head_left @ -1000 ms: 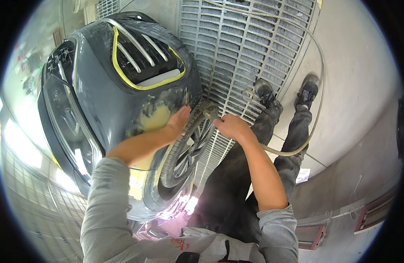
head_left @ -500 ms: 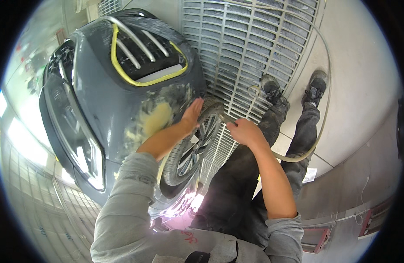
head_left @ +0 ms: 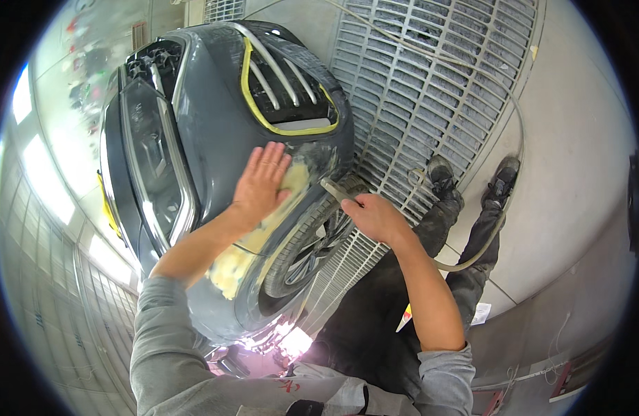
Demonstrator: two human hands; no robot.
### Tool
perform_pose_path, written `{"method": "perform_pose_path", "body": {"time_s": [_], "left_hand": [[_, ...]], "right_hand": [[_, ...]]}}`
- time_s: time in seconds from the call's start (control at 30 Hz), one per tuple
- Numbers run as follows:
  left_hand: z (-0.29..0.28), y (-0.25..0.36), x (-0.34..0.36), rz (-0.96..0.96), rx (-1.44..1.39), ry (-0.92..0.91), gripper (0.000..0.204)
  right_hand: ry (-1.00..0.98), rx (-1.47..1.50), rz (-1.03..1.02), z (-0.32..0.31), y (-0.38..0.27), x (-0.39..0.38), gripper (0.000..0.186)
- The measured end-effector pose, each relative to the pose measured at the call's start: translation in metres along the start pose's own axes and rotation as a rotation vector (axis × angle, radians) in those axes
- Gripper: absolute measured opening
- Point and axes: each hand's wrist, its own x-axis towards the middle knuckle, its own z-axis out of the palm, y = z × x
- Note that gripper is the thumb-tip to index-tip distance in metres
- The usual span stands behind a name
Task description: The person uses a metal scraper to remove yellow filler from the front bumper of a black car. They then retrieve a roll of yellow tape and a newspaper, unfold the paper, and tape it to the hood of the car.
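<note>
L hand (head_left: 263, 186): palm-down on grey bumper (head_left: 215, 104), fingers slightly apart.
R hand (head_left: 376, 219): fist curled tight round nozzle (head_left: 337, 191).
Nozzle loc/axis: by front wheel (head_left: 302, 239); tip aims up-L twd bumper, long axis diag down-R into fist.
Hidden: nozzle's rear in fist; hose (head_left: 459, 268) partly behind R forearm (head_left: 427, 291); tip detail unclear from here.

Slim grey-brown tool (head_left: 338, 191): handle mostly hidden from me inside bare right grip (head_left: 375, 219). Beige flexible hose (head_left: 464, 266) lost behind bare right forearm (head_left: 422, 291). Small multicoloured shapes (head_left: 84, 93), upper left: too blurred to identify.
</note>
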Motion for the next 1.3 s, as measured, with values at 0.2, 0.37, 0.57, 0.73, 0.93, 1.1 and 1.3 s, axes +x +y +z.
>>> {"method": "perform_pose_path", "body": {"time_s": [0.2, 0.37, 0.57, 0.73, 0.93, 1.1, 1.3], "left_hand": [[0.016, -0.008, 0.024, -0.153, -0.127, 0.284, 0.079], [0.025, 0.043, 0.065, 0.18, 0.226, -0.062, 0.078], [-0.011, -0.064, 0.0, -0.476, -0.296, 0.453, 0.078], [0.01, -0.032, -0.085, -0.375, -0.089, 0.161, 0.08], [0.049, 0.015, -0.254, -0.094, -0.144, 0.063, 0.077], [0.06, 0.004, -0.285, -0.065, -0.124, 0.175, 0.077], [0.046, 0.023, -0.132, -0.186, -0.028, 0.149, 0.08]], "right_hand": [[0.042, -0.054, -0.077, 0.019, -0.043, 0.008, 0.051], [0.12, -0.103, -0.098, -0.011, -0.031, -0.029, 0.047], [0.006, -0.121, -0.068, -0.01, -0.046, -0.039, 0.054], [-0.086, -0.168, -0.144, 0.033, -0.081, -0.043, 0.05], [-0.281, -0.255, -0.11, 0.079, -0.105, -0.068, 0.05], [-0.366, -0.306, -0.111, 0.103, -0.112, -0.089, 0.051], [-0.214, -0.412, -0.012, 0.093, -0.129, -0.117, 0.055]]}}
